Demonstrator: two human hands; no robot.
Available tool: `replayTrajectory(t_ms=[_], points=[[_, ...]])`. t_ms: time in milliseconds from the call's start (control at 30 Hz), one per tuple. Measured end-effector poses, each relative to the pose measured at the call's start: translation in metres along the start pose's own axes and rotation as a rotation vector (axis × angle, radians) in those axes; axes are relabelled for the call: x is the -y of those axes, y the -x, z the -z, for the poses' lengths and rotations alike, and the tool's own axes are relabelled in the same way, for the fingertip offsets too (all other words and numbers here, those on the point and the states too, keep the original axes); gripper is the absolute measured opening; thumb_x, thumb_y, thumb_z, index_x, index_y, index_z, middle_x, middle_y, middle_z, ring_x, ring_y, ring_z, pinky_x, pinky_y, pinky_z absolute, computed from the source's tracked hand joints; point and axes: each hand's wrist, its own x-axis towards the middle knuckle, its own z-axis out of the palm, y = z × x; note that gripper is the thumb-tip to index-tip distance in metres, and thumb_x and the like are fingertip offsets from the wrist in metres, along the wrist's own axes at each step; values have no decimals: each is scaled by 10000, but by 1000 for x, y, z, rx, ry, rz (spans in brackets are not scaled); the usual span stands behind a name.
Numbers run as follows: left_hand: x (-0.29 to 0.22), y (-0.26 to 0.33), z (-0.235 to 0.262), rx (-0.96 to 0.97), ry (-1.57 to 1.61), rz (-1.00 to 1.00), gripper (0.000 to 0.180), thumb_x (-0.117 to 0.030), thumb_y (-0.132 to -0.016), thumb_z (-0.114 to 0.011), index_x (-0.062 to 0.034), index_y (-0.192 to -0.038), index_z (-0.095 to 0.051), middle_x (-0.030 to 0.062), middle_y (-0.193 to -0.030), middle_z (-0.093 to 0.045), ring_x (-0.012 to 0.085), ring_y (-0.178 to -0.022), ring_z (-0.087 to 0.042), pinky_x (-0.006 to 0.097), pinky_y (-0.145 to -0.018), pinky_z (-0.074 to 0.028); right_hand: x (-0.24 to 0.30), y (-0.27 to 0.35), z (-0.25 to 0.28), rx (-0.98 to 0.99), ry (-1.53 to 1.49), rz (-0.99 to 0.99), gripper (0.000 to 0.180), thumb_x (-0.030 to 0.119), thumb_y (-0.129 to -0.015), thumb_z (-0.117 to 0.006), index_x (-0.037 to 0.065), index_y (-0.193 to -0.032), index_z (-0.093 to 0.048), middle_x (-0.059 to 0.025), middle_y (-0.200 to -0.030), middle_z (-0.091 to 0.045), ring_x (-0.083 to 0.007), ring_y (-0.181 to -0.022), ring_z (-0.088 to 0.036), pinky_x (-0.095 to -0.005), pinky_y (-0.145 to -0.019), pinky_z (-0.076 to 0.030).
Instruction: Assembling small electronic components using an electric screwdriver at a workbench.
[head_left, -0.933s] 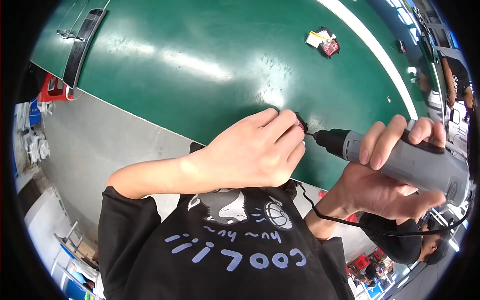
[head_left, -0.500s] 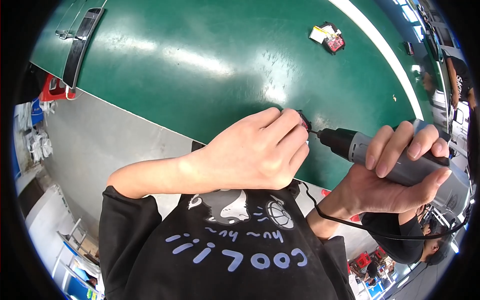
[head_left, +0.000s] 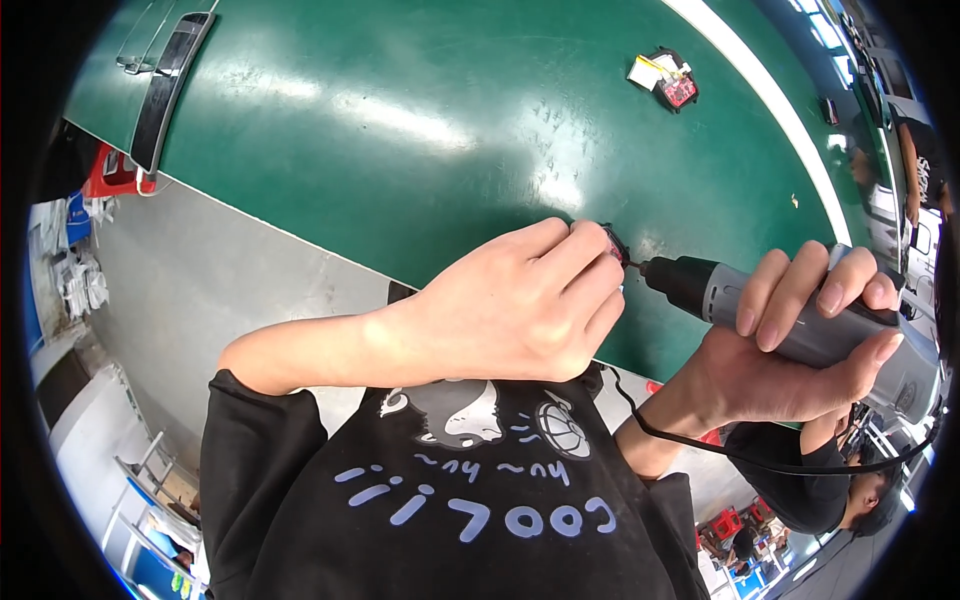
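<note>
Black-and-red device is sitting right at the bit of the grey power screwdriver, left hand pinching it, right hand gripping the screwdriver; if the pinch is slackening or the bit is tilting, it's probably slipping and gouging the device.

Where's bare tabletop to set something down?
Widest patch: green tabletop between the long black panel and the left hand. Another: between the red-and-black device and the gray power tool in the right hand, save a small scrap. Crowded: at the tool's tip, where the left hand holds a small part.
</note>
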Motion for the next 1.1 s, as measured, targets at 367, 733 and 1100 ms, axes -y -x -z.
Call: replayTrajectory(t_ms=[367, 733, 1100], points=[[1, -8, -2, 6, 4, 19, 116, -59, -709, -741, 11, -770, -671, 68, -810, -594, 227, -820, -630, 299, -601, -476, 3, -5, 1, -23, 36, 41, 327, 363, -1046, -596, 38, -1083, -602, -57, -892, -553, -91, -470, -388, -235, -356, -350], [4, -6, 13, 93, 44, 37, 259, -13, -728, -782, 52, -973, -727, 136, -1024, -708, 294, -925, -696, 374, -702, -604, 120, -17, 39, -85, 162, 518, 387, 465, -919, -690, 111, -984, -548, -28, -860, -556, -138, -470, -413, -277, -512, -383], [0, -13, 7, 112, 71, -3, 328, -11, -712, -757, 60, -1030, -727, 145, -1055, -695, 304, -957, -671, 391, -742, -608, 196, -67, 152, -684, 806, 889, 296, 205, -947, -678, -19, -788, -566, -150, -695, -589, -199, -438, -481, -342, -433, -412]])
